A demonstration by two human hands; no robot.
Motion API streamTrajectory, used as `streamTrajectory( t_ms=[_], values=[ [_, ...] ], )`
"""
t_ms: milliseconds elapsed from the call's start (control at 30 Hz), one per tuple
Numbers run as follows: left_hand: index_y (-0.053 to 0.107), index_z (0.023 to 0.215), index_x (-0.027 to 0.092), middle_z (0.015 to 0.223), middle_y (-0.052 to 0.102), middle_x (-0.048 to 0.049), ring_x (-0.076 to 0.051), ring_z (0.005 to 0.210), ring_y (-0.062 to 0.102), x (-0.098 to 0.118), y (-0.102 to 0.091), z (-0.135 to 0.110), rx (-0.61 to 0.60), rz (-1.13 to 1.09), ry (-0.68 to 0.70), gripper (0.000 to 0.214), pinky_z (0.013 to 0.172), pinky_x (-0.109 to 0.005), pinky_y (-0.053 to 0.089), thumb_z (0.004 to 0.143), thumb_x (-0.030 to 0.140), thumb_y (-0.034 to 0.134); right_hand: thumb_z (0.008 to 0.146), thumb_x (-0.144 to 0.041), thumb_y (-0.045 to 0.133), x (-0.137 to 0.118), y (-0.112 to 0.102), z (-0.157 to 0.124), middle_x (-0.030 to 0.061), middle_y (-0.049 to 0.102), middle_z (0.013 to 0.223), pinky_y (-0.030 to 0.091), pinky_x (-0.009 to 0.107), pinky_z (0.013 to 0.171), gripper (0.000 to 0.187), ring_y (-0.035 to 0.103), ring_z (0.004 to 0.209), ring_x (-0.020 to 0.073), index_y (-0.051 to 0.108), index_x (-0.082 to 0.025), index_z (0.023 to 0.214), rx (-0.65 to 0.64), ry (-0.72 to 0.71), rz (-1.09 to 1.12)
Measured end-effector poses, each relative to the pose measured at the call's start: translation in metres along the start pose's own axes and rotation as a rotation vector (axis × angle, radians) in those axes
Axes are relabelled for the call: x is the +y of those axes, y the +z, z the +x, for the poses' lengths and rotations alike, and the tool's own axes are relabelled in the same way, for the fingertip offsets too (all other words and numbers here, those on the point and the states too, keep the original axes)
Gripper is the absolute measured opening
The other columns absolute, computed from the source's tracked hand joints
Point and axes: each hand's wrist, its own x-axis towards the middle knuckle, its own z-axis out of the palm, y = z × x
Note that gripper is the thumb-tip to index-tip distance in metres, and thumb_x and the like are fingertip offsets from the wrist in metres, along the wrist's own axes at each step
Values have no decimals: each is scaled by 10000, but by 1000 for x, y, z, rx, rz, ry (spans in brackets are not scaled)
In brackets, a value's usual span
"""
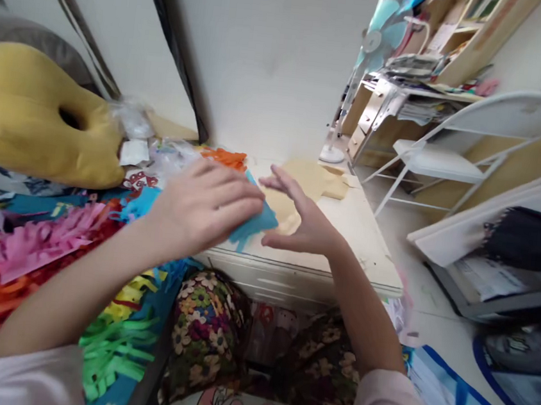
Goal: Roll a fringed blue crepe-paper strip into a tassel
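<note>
Two-handed over pale surface (366, 254): covers part of blue piece (252, 225) near front edge with left hand (207, 203), nearly flat; cannot tell whether pinching it. Holds right hand (304, 222) empty just beside it, with thumb and fingers in wide curve.

The middle sheet (259, 222) is blue, the left cushion (32, 123) yellow, the near left fringe (115, 347) green, and the trousers (206, 331) dark with flowers.

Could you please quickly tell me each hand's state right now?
Left hand: over the blue piece; its grip cannot be told.
Right hand: open, thumb and fingers apart.
</note>
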Motion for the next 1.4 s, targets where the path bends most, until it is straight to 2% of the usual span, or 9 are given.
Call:
streamTrajectory(
  t_ms=[233, 433, 600, 767, 1000, 1067, 1167, 1333, 1400],
  values=[
    [547, 774, 280, 836, 634, 35, -136, 848, 547, 55, 58, -37, 354, -90, 237, 134, 712, -306, 425, 712, 169, 505, 691, -146, 504, -1, 10, -71, 7, 578, 722, 412, 335, 793, 170, 531, 716, 118, 494, -192, 855, 89, 68, -137],
    [432, 1031, 270, 946, 571, -48, -182, 931, 507, 71, 89, -44, 443, -393, -126, 407, 750, -345, 433, 657, 228, 583, 653, -74, 498, -4, -4, -115, 6, 570, 682, 436, 378, 745, 190, 539, 670, 137, 478, -213, 780, 310, 77, -154],
    [353, 1138, 196, 1100, 493, -108, -206, 1024, 451, 82, 98, -19, 164, -687, -306, 533, 845, -360, 389, 665, 330, 559, 686, -87, 492, -7, -10, -143, 28, 566, 784, 459, 337, 691, 223, 544, 764, 154, 477, -234, 853, 376, 271, 36],
    [551, 703, 164, 682, 601, -18, -129, 653, 542, 95, 95, 9, -7, -1043, -499, 151, 616, -251, 429, 687, 311, 522, 697, -94, 504, -11, -8, -159, 20, 541, 811, 445, 281, 667, 283, 521, 752, 131, 474, -245, 935, 355, 392, 105],
    [541, 626, 125, 491, 469, 48, -45, 449, 410, 78, 95, 18, -562, -1553, -577, 194, 422, -160, 310, 634, 318, 559, 735, -214, 501, -18, -59, -173, 79, 512, 1007, 389, 313, 801, 327, 478, 934, 161, 479, -185, 1060, -326, 485, 262],
    [548, 623, 120, 504, 485, 44, -41, 461, 413, 75, 98, 19, -720, -1665, -517, 169, 430, -154, 312, 620, 288, 569, 715, -360, 520, -11, -64, -168, 93, 439, 1139, 309, 352, 899, 425, 388, 1075, 195, 463, -186, 1098, -380, 451, 420],
    [580, 642, 122, 557, 526, 34, -43, 514, 438, 76, 101, 22, -804, -1742, -458, 122, 483, -152, 342, 620, 242, 569, 637, -584, 479, 5, -47, -153, 87, 310, 1271, 213, 371, 961, 657, 257, 1181, 216, 383, -204, 1164, -233, 463, 740],
    [534, 540, 106, 467, 421, 57, -18, 432, 345, 71, 98, 20, -811, -1736, -511, 212, 401, -134, 256, 641, 291, 561, 590, -506, 586, 21, -5, -126, 87, 488, 1018, 350, 326, 824, 385, 458, 956, 186, 516, -145, 704, -221, 455, 1111],
    [506, 517, 102, 441, 382, 63, -13, 406, 311, 67, 97, 15, -799, -1728, -577, 256, 378, -135, 226, 647, 315, 559, 550, -462, 643, 19, 5, -124, 52, 531, 860, 392, 286, 722, 394, 505, 803, 142, 494, -148, 733, -199, 506, 1247]
  ],
)
